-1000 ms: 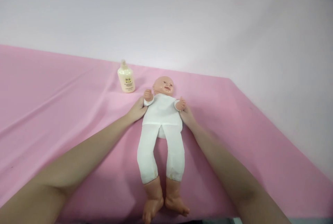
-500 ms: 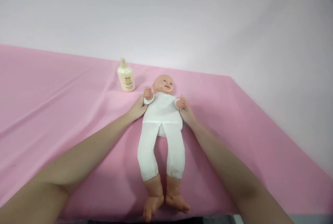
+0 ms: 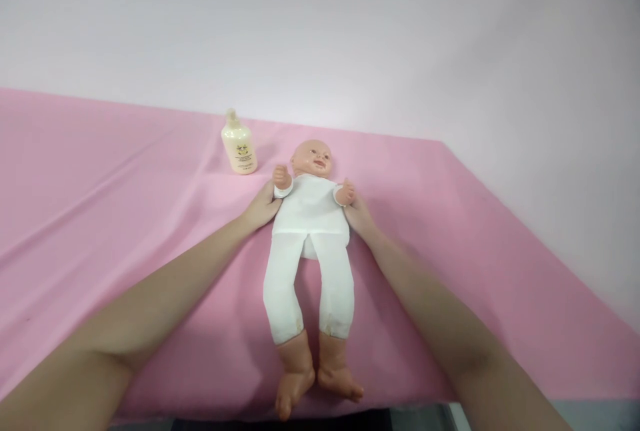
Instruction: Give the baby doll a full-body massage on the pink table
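Two bare feet of the doll [image 3: 309,264] sat nearest me, at the bottom centre of the frame, just over the near edge of the pink cloth [image 3: 100,217]. From there its white-clad legs ran up the middle to the white top and the bare head above the centre.

Little had changed over the last second: the doll, and the hands with it, sat a touch higher and further left in the frame than before, and the bottle had shifted the same way, so I read that as my view tipping rather than anything being moved. The hold on the doll looked unchanged to me, with no lift begun.

My left hand [image 3: 261,207] lay against the doll's side left of centre, just under its raised little arm, fingers held together and cupped to the torso. My right hand [image 3: 359,217] pressed the opposite side the same way, right of centre, its fingertips hidden behind the body, so I could not tell how far they wrapped under.

Furthest off, the cream bottle [image 3: 239,145] stood upright in the upper middle-left, near the doll's head but apart from it, untouched.
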Tool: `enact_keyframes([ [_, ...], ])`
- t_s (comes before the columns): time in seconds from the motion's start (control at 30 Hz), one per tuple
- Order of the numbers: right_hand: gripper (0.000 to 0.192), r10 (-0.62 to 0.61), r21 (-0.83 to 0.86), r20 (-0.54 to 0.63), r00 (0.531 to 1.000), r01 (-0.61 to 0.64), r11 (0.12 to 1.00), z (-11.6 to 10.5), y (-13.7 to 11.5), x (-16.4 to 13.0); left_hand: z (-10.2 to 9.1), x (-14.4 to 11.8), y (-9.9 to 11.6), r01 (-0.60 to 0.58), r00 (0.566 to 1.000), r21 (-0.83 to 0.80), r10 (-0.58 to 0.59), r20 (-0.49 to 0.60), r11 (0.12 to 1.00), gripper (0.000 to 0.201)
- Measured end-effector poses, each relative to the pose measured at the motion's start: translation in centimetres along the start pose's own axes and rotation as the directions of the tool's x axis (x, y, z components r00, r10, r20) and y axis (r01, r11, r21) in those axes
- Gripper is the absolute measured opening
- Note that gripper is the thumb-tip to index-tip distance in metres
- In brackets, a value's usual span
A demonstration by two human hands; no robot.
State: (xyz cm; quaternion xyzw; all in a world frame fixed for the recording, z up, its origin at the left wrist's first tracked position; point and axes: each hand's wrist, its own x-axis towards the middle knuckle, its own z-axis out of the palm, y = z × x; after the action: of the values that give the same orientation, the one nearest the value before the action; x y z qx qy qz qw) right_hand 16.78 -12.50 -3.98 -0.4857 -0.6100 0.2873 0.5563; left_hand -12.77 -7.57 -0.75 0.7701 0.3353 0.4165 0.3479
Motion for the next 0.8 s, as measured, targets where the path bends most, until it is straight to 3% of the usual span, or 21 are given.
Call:
enact_keyframes([
  [0.8,0.038,0.024,-0.024,0.009,1.000,-0.023,0.999,-0.19,-0.74,-0.28,0.09,-0.01,-0.32,0.005,1.000,0.003,-0.005,-0.007,1.000,0.036],
])
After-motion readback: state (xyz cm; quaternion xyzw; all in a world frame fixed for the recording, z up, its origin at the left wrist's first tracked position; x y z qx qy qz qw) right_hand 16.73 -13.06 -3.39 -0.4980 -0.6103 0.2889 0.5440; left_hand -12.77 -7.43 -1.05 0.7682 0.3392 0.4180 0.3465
